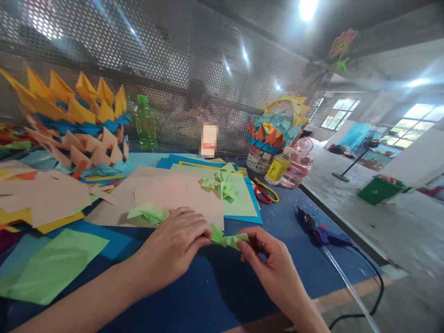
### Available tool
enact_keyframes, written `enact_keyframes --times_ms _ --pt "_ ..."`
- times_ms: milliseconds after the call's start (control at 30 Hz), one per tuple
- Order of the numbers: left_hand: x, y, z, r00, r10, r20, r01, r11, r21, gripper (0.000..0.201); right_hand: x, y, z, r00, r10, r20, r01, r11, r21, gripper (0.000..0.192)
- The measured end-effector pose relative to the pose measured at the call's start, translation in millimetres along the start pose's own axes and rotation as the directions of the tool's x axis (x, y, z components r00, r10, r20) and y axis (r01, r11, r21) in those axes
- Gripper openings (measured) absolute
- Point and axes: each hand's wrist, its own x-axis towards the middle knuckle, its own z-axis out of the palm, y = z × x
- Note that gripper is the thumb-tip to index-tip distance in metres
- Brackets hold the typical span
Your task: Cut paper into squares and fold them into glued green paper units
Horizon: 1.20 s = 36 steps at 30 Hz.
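— What are the hands doing, closest to the near edge of the worktop (215,296)?

— Both are pinching one small folded green paper piece (227,239) between them, just above the blue surface. The left hand (173,247) is lying palm down with its fingers curled in tight, gripping the left end of the piece. The right hand (268,263) is gripping the right end, fingers narrowed around it, thumb pressing on top.

— And what is lying around them?

— Toward the near left corner a flat green sheet (52,268) is resting on a blue one. Just behind the left hand another folded green piece (147,213) is sitting on a large beige sheet (163,194). Near the right edge a blue glue gun (321,231) is lying on its side, with its black cord trailing off the worktop.

— Farther back?

— A cluster of folded green pieces (222,182) is sitting on a pale green sheet in the middle. Beside it, red and yellow scissors (265,192) are lying flat. Beyond those, a yellow bottle (278,166) is standing just beside a pink jar (298,164), and a woven paper basket (274,134) is standing behind them. Along the far left, a big yellow, blue and beige paper construction (72,120) is rising, with a green bottle (145,122) standing upright near the perforated metal screen (180,60).
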Motion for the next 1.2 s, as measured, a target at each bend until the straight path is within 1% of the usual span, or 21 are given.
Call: enact_keyframes --times_ms 100,233,367,533,767,967,1200 --pt "-1 -1 0.8 1.000 0.002 -0.002 -0.002 1.000 -0.014 0.013 -1 0 3 1.000 -0.027 -0.011 0.026 0.999 -0.045 0.014" --pt "-2 0 1.7 1.000 0.004 0.031 -0.003 1.000 -0.021 0.012 -1 1 5 1.000 -0.026 0.000 0.025 0.997 -0.075 0.015" --pt "-2 5 0.4 1.000 -0.009 0.007 0.009 1.000 -0.013 0.011 -2 0 5 0.999 -0.028 0.031 0.030 0.996 -0.079 0.013" --pt "-1 10 -0.6 1.000 0.008 -0.026 -0.008 1.000 -0.015 0.011 -3 0 7 0.999 -0.043 0.020 0.044 0.996 -0.083 0.012" --pt "-1 8 0.6 1.000 -0.004 -0.002 0.004 1.000 -0.027 0.011 -4 2 9 0.998 -0.048 0.031 0.051 0.990 -0.128 0.010" --pt "-1 10 1.0 0.999 0.008 -0.033 -0.009 1.000 -0.027 0.012 -4 0 10 0.997 -0.076 0.026 0.079 0.985 -0.153 0.010" --pt "-4 11 3.4 0.999 -0.011 -0.036 0.010 0.999 -0.031 0.012 -4 -2 10 0.997 -0.068 0.044 0.073 0.988 -0.136 0.011"
